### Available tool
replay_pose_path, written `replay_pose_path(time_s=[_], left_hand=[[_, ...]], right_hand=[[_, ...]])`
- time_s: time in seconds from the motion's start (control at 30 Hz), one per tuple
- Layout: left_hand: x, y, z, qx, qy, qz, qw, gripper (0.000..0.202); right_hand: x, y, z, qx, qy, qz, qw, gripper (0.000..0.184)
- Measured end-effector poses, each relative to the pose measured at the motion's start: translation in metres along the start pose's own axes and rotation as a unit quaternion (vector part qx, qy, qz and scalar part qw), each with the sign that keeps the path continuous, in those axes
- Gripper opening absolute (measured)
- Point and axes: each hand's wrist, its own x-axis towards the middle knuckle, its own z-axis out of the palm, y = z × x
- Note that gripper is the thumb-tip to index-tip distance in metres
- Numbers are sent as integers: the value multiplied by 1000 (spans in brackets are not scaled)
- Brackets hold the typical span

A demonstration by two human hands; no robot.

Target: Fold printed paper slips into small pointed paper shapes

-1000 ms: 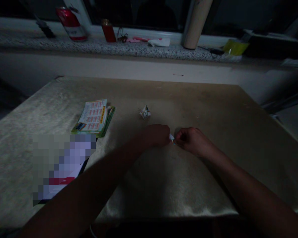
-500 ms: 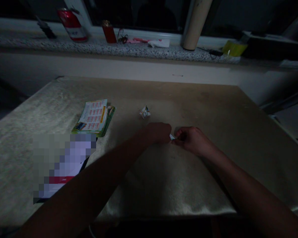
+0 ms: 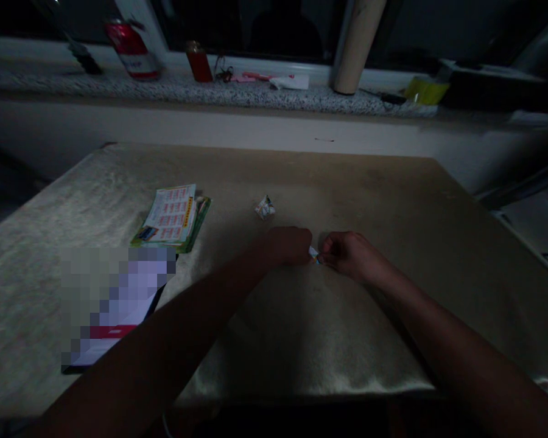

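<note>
Between my two hands, over the middle of the table, a small piece of printed paper (image 3: 315,254) shows, white with coloured spots. My left hand (image 3: 290,244) is closed at its left end, the fingertips mostly hidden behind the knuckles. From the right, my right hand (image 3: 347,253) pinches the other end between thumb and fingers. Just beyond my left hand lies a small folded paper shape (image 3: 265,208) with pointed corners. To the left rests a stack of printed sheets (image 3: 170,216), the top one bearing a calendar-like grid.
A tablet-like device (image 3: 128,322), partly blurred out, lies at the left beside my left forearm. On the speckled windowsill (image 3: 256,102) stand a red can (image 3: 134,52), an orange-red lighter (image 3: 200,64), a cardboard tube (image 3: 357,48) and a yellow item (image 3: 425,90).
Slightly more of the small paper shows between my hands, with colours visible on it. Both hands stay nearly in place; the whole view has shifted a little.
</note>
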Motion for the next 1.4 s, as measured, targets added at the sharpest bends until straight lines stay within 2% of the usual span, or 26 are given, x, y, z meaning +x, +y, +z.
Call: replay_pose_path(time_s=[0.23,0.37,0.47,0.6,0.67,0.8,0.9,0.97,1.03,1.17,1.27,1.4], left_hand=[[-1,-1,1,-5,7,16,1000,33],[1,-3,2,-5,20,28,999,30],[-4,-5,8,-8,46,42,998,26],[-15,-13,27,-25,115,48,992,26],[-18,-20,37,-83,189,68,976,23],[-15,-32,50,-240,253,128,928,21],[-12,-34,52,-345,282,134,885,23],[-11,-32,52,-430,275,108,853,25],[-12,-28,52,-520,247,74,814,28],[-15,-16,52,-649,169,60,739,30],[-17,-6,51,-678,164,53,714,25],[-21,0,48,-687,177,40,704,24]], right_hand=[[3,0,1,-14,9,20,1000,4],[5,3,3,13,7,37,999,7],[1,8,6,67,23,24,997,14],[-9,13,11,140,77,-17,987,21],[-11,13,12,174,94,-35,980,20],[-10,8,12,330,114,-36,936,22],[-10,3,12,420,132,-20,897,30],[-12,2,12,450,153,-21,880,32],[-15,0,12,459,170,-30,871,30],[-18,0,14,438,188,-53,877,26],[-17,1,14,419,199,-61,884,27],[-15,-3,13,418,217,-53,881,37]])
